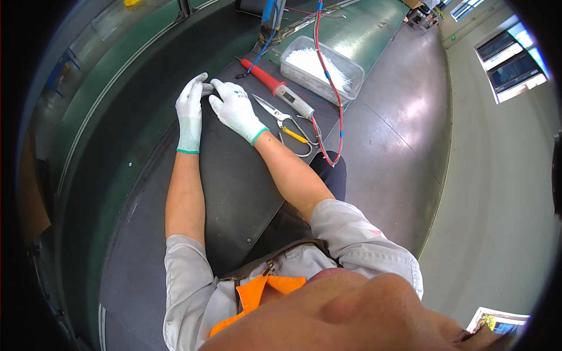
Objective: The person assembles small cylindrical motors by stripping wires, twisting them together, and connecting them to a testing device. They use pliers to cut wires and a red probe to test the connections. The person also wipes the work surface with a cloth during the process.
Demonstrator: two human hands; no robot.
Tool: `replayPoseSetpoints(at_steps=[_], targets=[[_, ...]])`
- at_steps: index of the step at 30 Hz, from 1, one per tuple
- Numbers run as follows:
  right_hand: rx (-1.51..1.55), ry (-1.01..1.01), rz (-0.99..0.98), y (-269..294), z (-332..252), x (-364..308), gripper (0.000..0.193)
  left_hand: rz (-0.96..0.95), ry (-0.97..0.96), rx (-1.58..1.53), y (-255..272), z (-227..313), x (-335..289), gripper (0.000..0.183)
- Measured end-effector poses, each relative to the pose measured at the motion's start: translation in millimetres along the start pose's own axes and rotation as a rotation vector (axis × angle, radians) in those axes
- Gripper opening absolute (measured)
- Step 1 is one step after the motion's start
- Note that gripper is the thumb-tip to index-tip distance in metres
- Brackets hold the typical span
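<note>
My left hand (190, 104) and my right hand (233, 110) wear white knit gloves with green cuffs and grey-coated fingertips. They meet at the fingertips above the dark work surface (228, 193). The left fingers stretch forward, with the thumb toward the right hand. On the right hand, the forefinger and thumb stand apart. No held thing can be made out between them. Just right of my right hand lies a pair of metal shears (281, 115) with yellow on one handle. Beyond it rests a red and grey hand-held tool (278, 88) with a cable.
A clear plastic box (351, 90) full of thin white strips (319, 64) stands at the far right of the surface. A red cable (326, 64) hangs down in front of it. A blue cable (264, 51) runs near the red tool tip. Grey floor (404, 128) lies to the right.
</note>
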State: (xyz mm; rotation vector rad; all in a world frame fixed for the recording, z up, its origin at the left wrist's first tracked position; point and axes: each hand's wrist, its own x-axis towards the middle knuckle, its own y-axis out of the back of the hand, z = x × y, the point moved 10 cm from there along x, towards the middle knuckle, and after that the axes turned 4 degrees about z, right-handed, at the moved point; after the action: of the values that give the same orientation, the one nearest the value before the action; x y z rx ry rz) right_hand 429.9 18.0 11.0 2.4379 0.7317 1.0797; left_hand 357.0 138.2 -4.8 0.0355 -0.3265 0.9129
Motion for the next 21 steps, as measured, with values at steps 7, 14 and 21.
replayPoseSetpoints(at_steps=[7, 14, 21], targets=[[0.001, 0.0, 0.004, 2.8, -1.6, 0.2, 0.04, -0.006, -0.005, -0.009, -1.4, 0.3, -0.6, 0.036], [-0.009, 0.005, 0.017, 2.1, 0.1, -0.8, 0.042, -0.004, 0.003, 0.007, -1.6, -2.2, 0.4, 0.037], [0.009, -0.004, -0.007, 0.5, -0.8, -1.4, 0.043, -0.01, 0.001, -0.005, -1.0, -2.0, 0.0, 0.036]])
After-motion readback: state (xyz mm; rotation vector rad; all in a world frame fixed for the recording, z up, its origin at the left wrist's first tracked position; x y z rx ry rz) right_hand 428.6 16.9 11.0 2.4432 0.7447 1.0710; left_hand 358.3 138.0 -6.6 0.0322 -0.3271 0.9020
